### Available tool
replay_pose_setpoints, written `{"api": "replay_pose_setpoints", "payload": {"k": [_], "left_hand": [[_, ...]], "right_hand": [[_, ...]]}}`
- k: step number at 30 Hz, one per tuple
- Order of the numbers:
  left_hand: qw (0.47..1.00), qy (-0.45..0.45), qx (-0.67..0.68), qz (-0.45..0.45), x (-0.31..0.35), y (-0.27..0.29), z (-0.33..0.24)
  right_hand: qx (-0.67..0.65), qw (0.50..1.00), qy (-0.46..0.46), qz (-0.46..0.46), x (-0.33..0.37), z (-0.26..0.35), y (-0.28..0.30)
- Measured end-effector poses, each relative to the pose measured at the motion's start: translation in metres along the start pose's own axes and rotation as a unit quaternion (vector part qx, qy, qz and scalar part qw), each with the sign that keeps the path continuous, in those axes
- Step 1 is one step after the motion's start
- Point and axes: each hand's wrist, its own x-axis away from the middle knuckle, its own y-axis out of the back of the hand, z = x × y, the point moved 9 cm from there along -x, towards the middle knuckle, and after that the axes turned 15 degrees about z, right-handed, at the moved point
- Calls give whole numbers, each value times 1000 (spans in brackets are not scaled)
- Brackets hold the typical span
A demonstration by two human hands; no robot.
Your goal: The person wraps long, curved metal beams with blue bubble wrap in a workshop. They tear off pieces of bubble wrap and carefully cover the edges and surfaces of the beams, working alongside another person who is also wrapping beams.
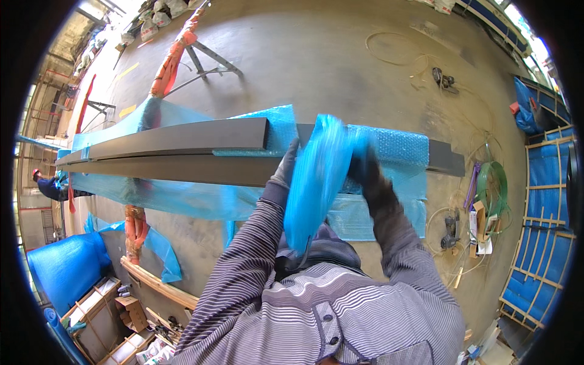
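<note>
In front of me lies a bundle of long dark beams, running left to right with blue bubble wrap around parts of it. A bunched strip of blue plastic wrap, blurred by motion, hangs between my hands and down toward my waist. My left hand, in a grey glove, is closed at the strip's left edge beside the beams; some of its fingers are hidden behind the plastic. On the strip's other side my right hand, in a dark glove, is smeared by motion, so its grip cannot be made out.
An orange-wrapped trestle supports the beams at left. A person stands at their far left end. Green strapping coil, strapping tools and loose bands lie on the right floor. Boxes and a blue roll are lower left.
</note>
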Motion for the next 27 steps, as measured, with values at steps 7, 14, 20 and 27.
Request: {"api": "replay_pose_setpoints", "payload": {"k": [7,14,20,27], "left_hand": [[995,-7,-10,-96,15,20,30],[703,-130,-641,-279,37,-12,-26],[367,62,-902,-219,10,-64,-30],[439,159,-849,-249,5,-65,-34]], "right_hand": [[-239,902,20,-359,-82,57,157],[-187,954,-109,-207,-79,42,109],[-45,926,-24,-373,-47,46,138],[671,737,-45,-58,-94,51,66]]}}
